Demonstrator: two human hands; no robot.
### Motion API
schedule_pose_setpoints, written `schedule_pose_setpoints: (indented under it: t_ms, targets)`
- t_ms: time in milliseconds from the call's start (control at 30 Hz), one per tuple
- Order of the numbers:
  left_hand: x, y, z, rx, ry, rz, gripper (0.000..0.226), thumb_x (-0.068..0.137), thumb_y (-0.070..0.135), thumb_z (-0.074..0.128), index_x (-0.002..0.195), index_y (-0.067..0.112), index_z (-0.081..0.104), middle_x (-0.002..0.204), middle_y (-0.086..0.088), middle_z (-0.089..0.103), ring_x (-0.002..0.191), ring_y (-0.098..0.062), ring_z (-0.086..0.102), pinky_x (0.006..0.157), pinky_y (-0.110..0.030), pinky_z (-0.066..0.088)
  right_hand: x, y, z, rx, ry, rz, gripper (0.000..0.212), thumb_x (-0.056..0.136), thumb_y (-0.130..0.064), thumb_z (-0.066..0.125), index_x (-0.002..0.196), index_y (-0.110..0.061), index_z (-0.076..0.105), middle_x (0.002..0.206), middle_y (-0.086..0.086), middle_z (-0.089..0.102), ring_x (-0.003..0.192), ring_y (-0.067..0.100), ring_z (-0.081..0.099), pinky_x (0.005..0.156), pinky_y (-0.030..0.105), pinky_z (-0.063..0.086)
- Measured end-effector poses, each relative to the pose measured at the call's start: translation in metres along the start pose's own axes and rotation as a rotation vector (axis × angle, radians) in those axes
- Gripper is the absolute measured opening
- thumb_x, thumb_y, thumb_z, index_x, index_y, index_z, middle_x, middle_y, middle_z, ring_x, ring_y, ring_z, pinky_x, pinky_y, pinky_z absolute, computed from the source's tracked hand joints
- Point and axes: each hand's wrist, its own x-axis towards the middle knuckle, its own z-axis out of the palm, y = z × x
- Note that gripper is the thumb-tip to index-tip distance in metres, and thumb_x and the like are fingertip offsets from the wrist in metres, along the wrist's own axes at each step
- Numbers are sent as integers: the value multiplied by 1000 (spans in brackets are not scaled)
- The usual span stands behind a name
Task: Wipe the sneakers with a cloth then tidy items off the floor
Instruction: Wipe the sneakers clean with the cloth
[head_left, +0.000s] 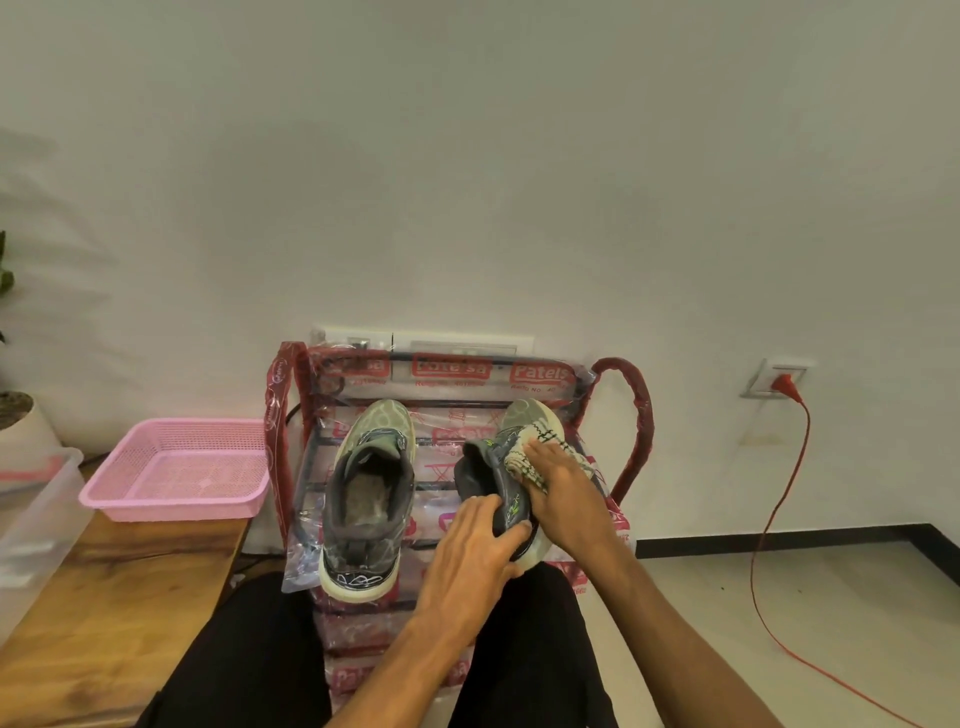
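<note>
A pink mesh basket (171, 506) sits on a wooden bench (114, 597), just beside a clear plastic box (36, 525). Behind the box stands a white plant pot (23, 423). A metal rack (631, 395) wrapped in red-printed plastic stands against the white wall, under a switch panel (457, 343). To its right, a red cable (769, 519) hangs from a wall socket (763, 379) and trails across the pale floor (857, 587).

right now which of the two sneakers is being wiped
The sneaker on the right: the left hand grips its heel and the right hand presses the cloth on it. The other sneaker stands untouched on the rack.
</note>
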Motion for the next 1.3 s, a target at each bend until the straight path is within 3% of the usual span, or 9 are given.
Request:
schedule_pose_setpoints:
  t_ms: [167, 333, 500, 633, 800, 1000, 1133, 1200, 1300]
  targets:
    - [-2, -3, -2, 9, -11, -19, 61, 45, 29, 96, 99, 24, 67, 106, -7, 61, 93, -21, 64, 66, -26, 53, -20, -5, -6, 77, -79, -78, 48, 98, -30, 56, 144, -22, 45, 151, -7, 40, 144, 9, 25, 110, 17, 13]
    - [-4, -4, -9, 8, -9, -14, 66, 44, 30, 96, 102, 26, 64, 106, -6, 62, 91, -21, 64, 66, -26, 53, -30, 0, -34, 280, -236, -86, 39, 96, -38, 56, 134, -28, 57, 135, -10, 58, 119, 4, 52, 102, 21, 40]
    - [2, -4, -14, 147, -33, 105, 62, 52, 23, 93, 105, 21, 62, 106, -7, 56, 90, -22, 57, 68, -30, 53, -36, 8, -26, 294, 19, 19, 39, 98, -37, 53, 136, -29, 54, 128, -10, 62, 115, 7, 57, 98, 28, 49]
    - [1, 0, -16, 231, -34, 169, 51, 51, 9, 89, 97, 16, 66, 104, -11, 58, 89, -25, 57, 72, -34, 53, -34, 10, -17, 371, 205, 133, 36, 99, -26, 53, 135, -25, 56, 122, -6, 64, 107, 7, 59, 90, 20, 47]
    - [6, 12, -30, 253, -132, 137, 55, 28, 0, 85, 74, 17, 60, 87, -5, 55, 74, -21, 53, 60, -31, 45, -19, 4, -14, 475, 208, 202, 35, 100, -25, 51, 134, -20, 56, 118, -2, 64, 101, 5, 54, 84, 15, 41]
    - [10, 27, -41, 213, -211, 138, 33, 88, 8, 52, 120, 16, 54, 116, -6, 49, 108, -23, 45, 92, -34, 35, -15, 1, 9, 541, 101, 310, 39, 99, -33, 52, 133, -14, 58, 120, 3, 66, 109, 16, 61, 92, 32, 52]
    - [21, 32, -53, 86, -85, 57, 27, 95, 23, 41, 118, 21, 53, 110, 0, 57, 101, -17, 54, 74, -24, 29, -30, 10, 15, 644, 112, 321, 34, 98, -38, 51, 124, -19, 64, 107, -3, 71, 99, 11, 65, 89, 39, 56]
    - [31, 25, -52, 75, 4, 44, 28, 96, 21, 43, 123, 21, 53, 114, 2, 57, 103, -15, 54, 75, -22, 32, -35, 14, 15, 690, 105, 323, 34, 98, -37, 52, 126, -22, 63, 111, -6, 69, 104, 8, 63, 92, 34, 55]
    - [48, 9, -42, 64, 15, 56, 42, 91, 12, 54, 132, 21, 52, 131, 0, 55, 121, -17, 50, 100, -29, 39, -42, 14, 14, 749, 96, 302, 30, 97, -33, 54, 125, -25, 62, 110, -13, 69, 102, 1, 63, 88, 17, 51]
